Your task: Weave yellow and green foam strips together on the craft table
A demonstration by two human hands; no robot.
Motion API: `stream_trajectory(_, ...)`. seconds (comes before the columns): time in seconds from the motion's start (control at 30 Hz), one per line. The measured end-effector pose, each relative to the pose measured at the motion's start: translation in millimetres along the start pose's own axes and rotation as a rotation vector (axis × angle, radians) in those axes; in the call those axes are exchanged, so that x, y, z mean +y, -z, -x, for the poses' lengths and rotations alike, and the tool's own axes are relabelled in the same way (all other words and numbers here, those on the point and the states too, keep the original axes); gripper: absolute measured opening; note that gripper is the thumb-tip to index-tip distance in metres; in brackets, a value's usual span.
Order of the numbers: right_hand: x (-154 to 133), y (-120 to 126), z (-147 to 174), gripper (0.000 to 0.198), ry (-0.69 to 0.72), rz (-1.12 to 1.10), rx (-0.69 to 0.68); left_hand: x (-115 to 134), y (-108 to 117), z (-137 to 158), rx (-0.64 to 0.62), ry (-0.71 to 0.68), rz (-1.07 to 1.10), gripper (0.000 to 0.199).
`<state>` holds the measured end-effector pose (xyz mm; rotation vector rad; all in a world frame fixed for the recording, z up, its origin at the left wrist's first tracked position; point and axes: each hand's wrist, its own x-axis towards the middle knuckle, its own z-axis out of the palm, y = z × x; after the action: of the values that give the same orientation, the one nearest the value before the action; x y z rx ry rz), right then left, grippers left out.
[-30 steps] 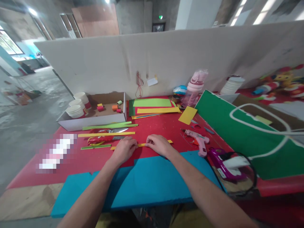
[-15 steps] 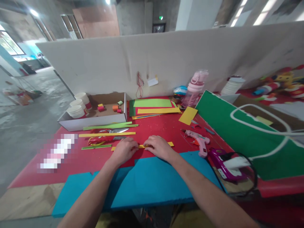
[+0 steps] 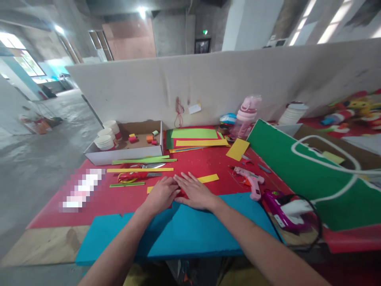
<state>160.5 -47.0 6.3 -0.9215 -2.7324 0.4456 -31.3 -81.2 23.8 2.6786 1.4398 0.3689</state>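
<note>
A yellow paper strip point(image 3: 208, 178) lies crosswise on the red tabletop, its middle covered by my hands. My left hand point(image 3: 163, 194) is closed on the strip's left part, with fingers bent and thumb close to the fingertips. Over the middle of the strip, my right hand point(image 3: 195, 192) lies open and flat, its fingers stretched towards the left one. The two hands meet at the fingertips. What lies beneath the right palm is hidden. Left of them rest red-handled scissors point(image 3: 133, 176), a longer yellow strip point(image 3: 139, 170) and a short green strip point(image 3: 127, 184).
A pink glue gun point(image 3: 250, 179) lies to the right, near a purple device point(image 3: 282, 216) with a cable. A white box point(image 3: 127, 154) holds cups and small paper rolls. Coloured sheets point(image 3: 193, 134) lie behind. Blue foam board point(image 3: 208, 234) covers the front edge.
My right hand has gone from bent fingers pinching the strip to lying flat with fingers stretched. Both hands have drawn together. The camera view has shifted slightly.
</note>
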Motion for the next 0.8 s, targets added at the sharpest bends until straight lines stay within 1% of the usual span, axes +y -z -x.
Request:
stream_trajectory(0.07,-1.8,-0.5,-0.1,0.092,-0.010,0.018,-0.043,2.5,-3.3,18.4,-0.003,0.023,-0.046,0.045)
stream_trajectory(0.13,-1.7,-0.5,-0.1,0.096,-0.007,0.024,-0.067,0.7,-7.8,40.2,-0.010,0.033,-0.089,0.055)
stream_trajectory(0.27,2.0,3.0,1.9,0.091,-0.018,0.021,-0.082,-13.3,-11.0,81.0,0.024,0.144,-0.189,0.062)
stream_trajectory(0.37,-1.2,7.8,1.7,0.091,-0.036,0.004,-0.127,-23.3,-7.5,101.3,0.043,0.190,-0.250,0.062)
stream_trajectory(0.43,-11.4,8.2,-2.0,0.092,-0.066,-0.011,-0.139,-26.3,-5.0,108.1,0.042,0.206,-0.271,0.060)
stream_trajectory(0.47,-19.0,6.5,-5.0,0.092,-0.086,-0.016,-0.123,-26.8,-4.3,109.4,0.043,0.216,-0.274,0.059)
stream_trajectory(0.5,-27.4,3.7,-8.6,0.089,-0.073,-0.016,-0.087,-26.8,-3.9,109.7,0.045,0.227,-0.275,0.057)
stream_trajectory(0.53,-35.9,-0.1,-12.5,0.083,-0.026,-0.018,-0.053,-26.4,-3.9,109.1,0.047,0.241,-0.274,0.056)
stream_trajectory(0.57,-43.6,-4.4,-16.0,0.078,0.020,-0.025,-0.045,-25.9,-4.2,108.1,0.047,0.254,-0.274,0.055)
stream_trajectory(0.63,-53.5,-11.8,-19.9,0.074,0.057,-0.043,-0.053,-24.7,-5.0,105.5,0.045,0.278,-0.274,0.053)
stream_trajectory(0.7,-53.5,-14.2,-16.2,0.069,0.058,-0.045,-0.058,-24.0,-5.4,103.8,0.046,0.292,-0.270,0.052)
stream_trajectory(0.8,-36.8,-6.2,3.4,0.066,0.017,-0.038,-0.078,-23.3,-4.1,103.4,0.043,0.301,-0.255,0.052)
